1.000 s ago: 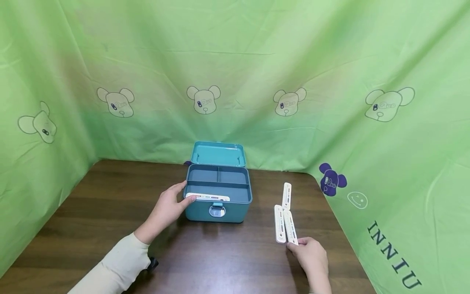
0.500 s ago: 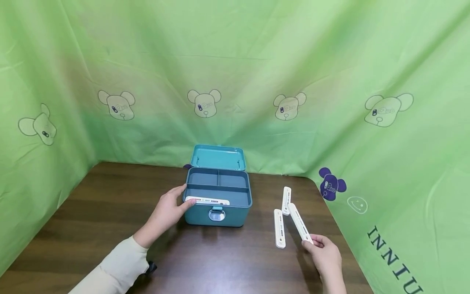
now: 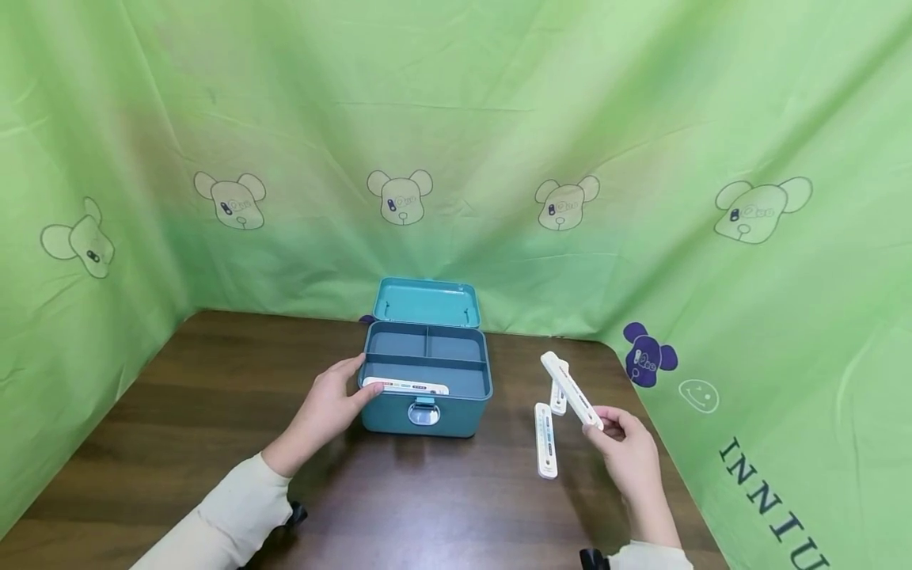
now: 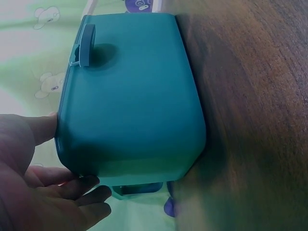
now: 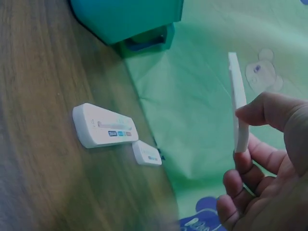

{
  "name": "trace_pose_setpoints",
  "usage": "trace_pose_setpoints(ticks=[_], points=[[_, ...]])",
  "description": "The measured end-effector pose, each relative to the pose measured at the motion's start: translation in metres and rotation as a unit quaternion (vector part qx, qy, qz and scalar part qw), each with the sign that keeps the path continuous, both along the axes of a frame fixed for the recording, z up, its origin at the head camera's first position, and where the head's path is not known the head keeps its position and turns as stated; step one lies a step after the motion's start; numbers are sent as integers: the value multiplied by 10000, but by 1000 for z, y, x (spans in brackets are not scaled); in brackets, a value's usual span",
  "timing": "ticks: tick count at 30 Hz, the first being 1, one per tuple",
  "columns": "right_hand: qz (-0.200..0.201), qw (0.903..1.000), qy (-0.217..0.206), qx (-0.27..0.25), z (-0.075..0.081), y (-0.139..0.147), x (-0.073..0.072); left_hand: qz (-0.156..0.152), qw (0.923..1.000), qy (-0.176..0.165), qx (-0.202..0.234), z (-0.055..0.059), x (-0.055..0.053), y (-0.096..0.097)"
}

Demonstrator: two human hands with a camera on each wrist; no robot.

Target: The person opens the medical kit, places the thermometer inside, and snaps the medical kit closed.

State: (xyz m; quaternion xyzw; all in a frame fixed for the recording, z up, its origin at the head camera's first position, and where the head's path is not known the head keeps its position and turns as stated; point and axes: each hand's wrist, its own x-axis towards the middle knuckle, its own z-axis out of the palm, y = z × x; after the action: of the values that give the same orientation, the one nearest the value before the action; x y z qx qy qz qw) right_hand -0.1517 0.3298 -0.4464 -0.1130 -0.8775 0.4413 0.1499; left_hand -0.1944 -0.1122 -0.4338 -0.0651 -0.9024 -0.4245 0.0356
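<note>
A teal storage box stands with its lid raised. My left hand grips its front left corner, thumb hooked over the rim and fingers along the side. One white bar with printed labels lies along the front wall of the front compartment. My right hand pinches a similar slim white plastic bar by its near end, tilted above the table. Under and beside it, two more white bars lie on the table, a near bar and a farther bar, the latter partly hidden.
The box's grey-blue tray has two small compartments behind the long front one. A green curtain with bear prints surrounds the brown wooden table at the back and sides. A side handle sticks out from the box.
My right hand has lifted one white bar off the table, moved right, then shifted farther away with it. The left hand has stayed at the box's corner.
</note>
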Motion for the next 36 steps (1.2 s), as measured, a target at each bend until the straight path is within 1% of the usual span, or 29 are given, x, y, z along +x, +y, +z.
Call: trace_pose_setpoints(ticks=[4,8,11,14,16,20,24,29,32,36], points=[[394,9979,274,428,4,3,-5,-47,10000,-8,-6,1,-1,0],[767,9924,606,745,8,7,-12,-38,10000,-34,-43,1,0,-1],[1049,9862,911,896,13,8,-19,-38,10000,19,-60,0,0,-1],[1377,9777,1198,1040,20,8,-25,-52,9999,88,-70,-1,-1,-1],[1589,9715,1300,1185,26,7,-30,-56,9999,117,-80,-2,-1,0],[2028,9587,1340,1479,38,4,-42,-61,9999,149,-26,-1,-1,0],[2415,9481,1224,1669,49,2,-55,-72,9998,189,-5,1,-2,1],[2758,9336,1133,1987,62,-4,-66,-96,9999,134,-41,3,-1,1],[2971,9232,1138,2154,69,-10,-73,-101,9998,144,-70,3,0,1],[3315,9072,1021,2379,74,-20,-85,-92,9998,176,-101,3,0,1]])
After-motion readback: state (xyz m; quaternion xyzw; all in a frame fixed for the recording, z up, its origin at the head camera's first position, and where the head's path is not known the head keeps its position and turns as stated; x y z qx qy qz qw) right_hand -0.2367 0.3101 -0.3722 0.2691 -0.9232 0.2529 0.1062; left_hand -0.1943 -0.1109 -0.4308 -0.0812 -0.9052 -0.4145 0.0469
